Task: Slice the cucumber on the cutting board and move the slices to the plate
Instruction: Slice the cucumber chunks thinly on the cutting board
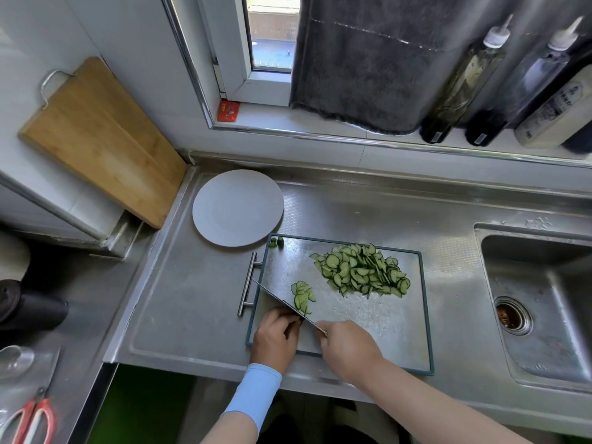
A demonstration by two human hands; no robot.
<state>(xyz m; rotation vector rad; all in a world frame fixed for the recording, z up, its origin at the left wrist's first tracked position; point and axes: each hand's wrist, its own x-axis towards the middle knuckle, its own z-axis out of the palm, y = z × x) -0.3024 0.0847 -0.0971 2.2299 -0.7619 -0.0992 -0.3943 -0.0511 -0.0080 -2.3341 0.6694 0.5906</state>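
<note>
A steel cutting board (pixel 378 318) with a dark rim lies on the counter. A big heap of half-moon cucumber slices (pixel 362 270) covers its far right part. A short row of fresh slices (pixel 302 296) lies nearer, beside the knife blade (pixel 275 298). My right hand (pixel 347 344) grips the knife handle, blade pointing far-left. My left hand (pixel 277 336) sits with curled fingers against the blade on the last cucumber piece, which is mostly hidden. Two cucumber ends (pixel 277 242) lie at the board's far left corner. The white plate (pixel 237 207) stands bare beyond the board.
A sink (pixel 538 302) is at the right. A wooden board (pixel 99 139) leans on the left wall. Bottles (pixel 464 81) and a dark towel (pixel 368 59) line the window sill. Red-handled scissors (pixel 32 421) and a glass bowl (pixel 14 360) lie at the lower left.
</note>
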